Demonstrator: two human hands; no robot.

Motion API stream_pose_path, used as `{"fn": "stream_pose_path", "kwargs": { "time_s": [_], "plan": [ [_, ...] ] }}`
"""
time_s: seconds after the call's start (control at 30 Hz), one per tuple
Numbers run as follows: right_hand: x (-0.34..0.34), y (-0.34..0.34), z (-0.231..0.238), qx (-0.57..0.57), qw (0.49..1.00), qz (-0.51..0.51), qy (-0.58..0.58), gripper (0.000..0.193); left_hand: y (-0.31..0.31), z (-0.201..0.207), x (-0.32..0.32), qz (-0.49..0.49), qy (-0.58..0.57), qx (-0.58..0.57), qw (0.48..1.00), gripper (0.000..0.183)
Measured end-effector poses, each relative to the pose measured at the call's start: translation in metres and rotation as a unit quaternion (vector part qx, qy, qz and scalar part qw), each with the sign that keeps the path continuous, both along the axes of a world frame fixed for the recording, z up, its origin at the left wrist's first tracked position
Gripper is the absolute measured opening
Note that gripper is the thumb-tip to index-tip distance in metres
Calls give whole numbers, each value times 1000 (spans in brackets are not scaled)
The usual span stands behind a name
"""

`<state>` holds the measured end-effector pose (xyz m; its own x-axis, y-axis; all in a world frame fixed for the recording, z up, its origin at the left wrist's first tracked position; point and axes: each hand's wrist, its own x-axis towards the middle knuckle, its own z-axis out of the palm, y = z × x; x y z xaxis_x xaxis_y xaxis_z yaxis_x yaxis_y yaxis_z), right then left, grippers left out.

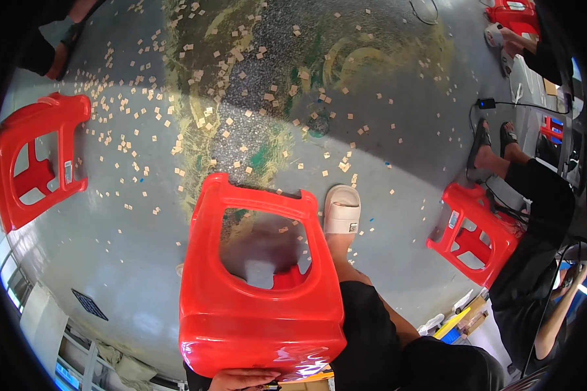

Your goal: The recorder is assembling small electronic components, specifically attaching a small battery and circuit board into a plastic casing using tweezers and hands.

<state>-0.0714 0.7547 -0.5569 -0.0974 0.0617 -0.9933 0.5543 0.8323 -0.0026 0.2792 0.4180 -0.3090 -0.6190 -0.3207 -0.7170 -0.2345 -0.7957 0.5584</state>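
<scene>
- Stool (261, 319), one: glossy red moulded plastic, tipped over in front of me, seat end nearest my body, legs pointing away.
- Facing side: large rounded opening between two legs, grey floor (143, 221) showing through, with a piece of the stool's far side in red.
- Finish: smooth, rounded corners; white glare on the lower right of the seat end.
- My left hand (244, 380), at the lower picture edge: fingers laid close together beside the seat's rim; thumb side cut off, so I cannot tell whether I pinch it.
- My right hand: out of view.
- Slipper (343, 208), pale beige, on my foot, just right of the legs.
- Further red stools, two: one far left (45, 117), one right (473, 208).
- Small pale squares, many, scattered across the floor.
</scene>
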Motion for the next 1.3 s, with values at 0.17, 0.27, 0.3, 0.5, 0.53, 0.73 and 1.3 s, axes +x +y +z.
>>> {"fn": "stream_pose_path", "kwargs": {
  "time_s": [0.17, 0.27, 0.3, 0.5, 0.53, 0.73, 1.3],
  "plan": [
    [4, -19, -5, -4, 1000, -4, 2, 27, 6, -1, 6, 13, 9, -17, 1000, 31],
    [0, -33, -14, -9, 1000, -2, 6, 26, 19, -8, 15, 67, 15, 69, 995, 33],
    [-5, -39, -15, -12, 1000, -2, 7, 26, 21, -8, 18, 44, 21, 58, 997, 34],
    [-46, -79, -37, -27, 967, 198, 160, 23, 23, -1, 17, 54, 23, 74, 995, 35],
    [-65, -91, -51, -45, 886, 341, 311, 27, 27, -2, 18, 69, 17, 99, 993, 36],
    [-135, -347, -82, -286, 667, 412, 551, 21, 22, -3, 7, 59, -5, 45, 997, 35],
    [-89, -643, -147, -200, 319, 770, 515, 29, -2, -2, 2, 99, 26, -34, 994, 30]
  ]
}}
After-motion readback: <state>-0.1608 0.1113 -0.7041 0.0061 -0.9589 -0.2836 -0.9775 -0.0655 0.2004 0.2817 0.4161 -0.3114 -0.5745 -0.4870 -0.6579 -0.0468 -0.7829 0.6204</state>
